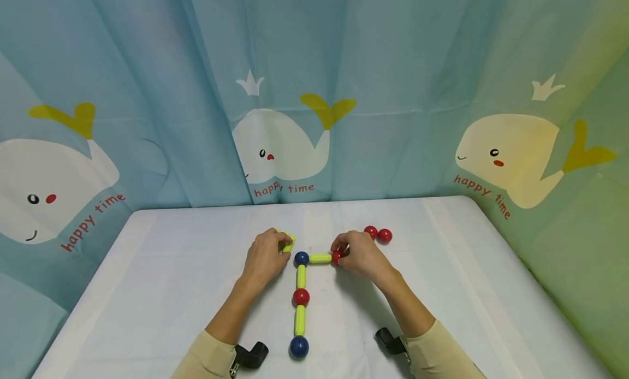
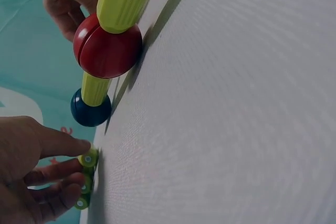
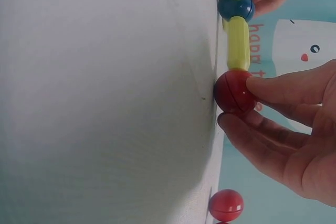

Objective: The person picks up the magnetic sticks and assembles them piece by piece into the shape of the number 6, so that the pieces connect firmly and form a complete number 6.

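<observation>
On the table a chain of yellow-green magnetic rods and magnetic balls forms an angle. It has a dark blue ball at the near end, a red ball halfway and another blue ball at the corner. My right hand pinches the red ball at the end of the short rightward rod. Left of the corner, my left hand has thumb and fingers around a yellow-green rod in a small side-by-side group, partly hidden by the fingers.
Two loose red balls lie beyond my right hand, side by side. The white table ends at a blue curtain printed with whales. Black wrist mounts stick out by both sleeves.
</observation>
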